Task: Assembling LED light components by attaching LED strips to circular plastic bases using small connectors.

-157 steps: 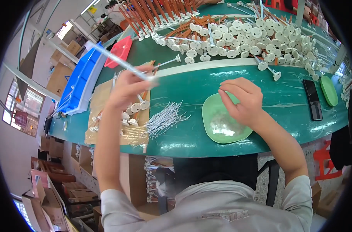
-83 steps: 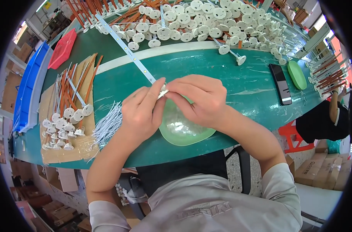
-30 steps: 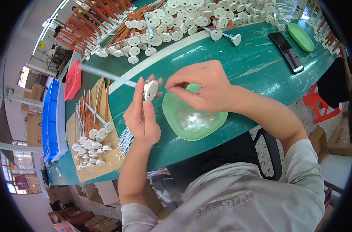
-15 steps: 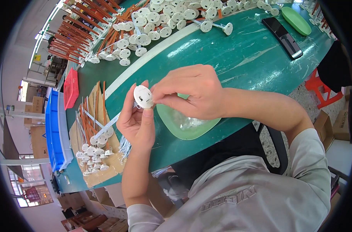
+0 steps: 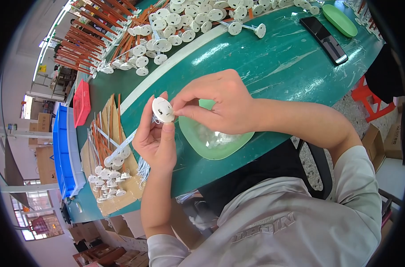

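A curved green surface (image 5: 260, 62) spreads across a workshop. Taking the held disc as the clock's centre, white discs lie heaped (image 5: 184, 26) between 12 and 1 o'clock, and rows of brown rods (image 5: 84, 46) stand near 10 or 11.

The white slotted disc (image 5: 162, 110) is in the air at the surface's near side. The left hand (image 5: 156, 140) has it by the edge, thumb below and fingers curled behind. The right hand (image 5: 227, 104) is nearly closed, thumb and forefinger pinched at the disc's rim; whether they grip a small part, I cannot tell.

At 4 o'clock, partly under the right hand, a green bowl (image 5: 215, 155) holds clear, shiny little pieces. A blue tray (image 5: 62, 149) sits at 8, a pink perforated basket (image 5: 81, 103) at 9, and a green oval dish (image 5: 340, 21) at 2, beside a black phone (image 5: 324, 40). Between 7 and 8, a cardboard sheet (image 5: 113, 205) bears more discs and strips. Off the surface, near 3, is an open cardboard box (image 5: 373, 147), its contents hidden.
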`<state>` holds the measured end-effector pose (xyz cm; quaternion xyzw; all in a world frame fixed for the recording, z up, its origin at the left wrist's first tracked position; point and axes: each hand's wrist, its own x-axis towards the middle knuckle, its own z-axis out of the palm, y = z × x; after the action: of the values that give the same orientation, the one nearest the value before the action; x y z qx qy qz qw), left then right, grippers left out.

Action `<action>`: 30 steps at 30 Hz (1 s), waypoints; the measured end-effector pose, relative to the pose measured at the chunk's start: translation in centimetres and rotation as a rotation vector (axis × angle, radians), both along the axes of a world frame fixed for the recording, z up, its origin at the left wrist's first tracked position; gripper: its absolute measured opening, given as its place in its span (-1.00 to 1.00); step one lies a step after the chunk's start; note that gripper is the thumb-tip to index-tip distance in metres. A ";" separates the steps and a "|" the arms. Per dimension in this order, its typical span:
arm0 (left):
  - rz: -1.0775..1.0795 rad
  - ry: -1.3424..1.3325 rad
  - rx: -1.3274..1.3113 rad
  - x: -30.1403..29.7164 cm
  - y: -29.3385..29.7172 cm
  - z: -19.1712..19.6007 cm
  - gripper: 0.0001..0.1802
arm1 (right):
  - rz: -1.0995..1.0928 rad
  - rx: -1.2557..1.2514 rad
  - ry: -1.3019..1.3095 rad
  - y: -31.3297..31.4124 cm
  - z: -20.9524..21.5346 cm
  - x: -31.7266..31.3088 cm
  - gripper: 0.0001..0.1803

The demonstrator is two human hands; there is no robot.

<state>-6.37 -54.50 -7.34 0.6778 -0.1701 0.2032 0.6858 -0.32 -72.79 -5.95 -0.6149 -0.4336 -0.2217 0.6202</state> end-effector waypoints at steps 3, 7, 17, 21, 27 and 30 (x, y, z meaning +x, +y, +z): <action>0.005 0.015 0.008 0.2 0.2 0.1 -0.39 | 0.013 -0.037 0.033 0.0 0.0 0.0 -0.91; -0.009 0.013 0.010 0.4 0.1 -0.2 -0.41 | 0.013 -0.080 0.015 -0.2 -0.3 0.1 -0.90; -0.040 0.173 0.088 1.0 1.5 0.5 -0.44 | 0.129 -0.221 -0.085 -0.7 0.0 1.7 -0.91; -0.225 0.205 0.027 1.1 2.5 0.5 -0.44 | 0.184 -0.248 -0.073 -1.0 0.5 1.7 -0.90; -0.225 0.147 -0.089 1.0 1.4 0.5 -0.46 | 0.139 -0.193 -0.056 -0.5 -0.1 1.3 -0.90; -0.154 0.163 -0.079 0.8 0.9 0.4 -0.48 | -0.047 -0.169 -0.203 0.2 -0.8 0.7 -0.88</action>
<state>-5.54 -53.61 -6.99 0.6494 -0.1572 0.1007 0.7372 0.33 -72.54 -6.70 -0.6494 -0.4966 -0.2599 0.5139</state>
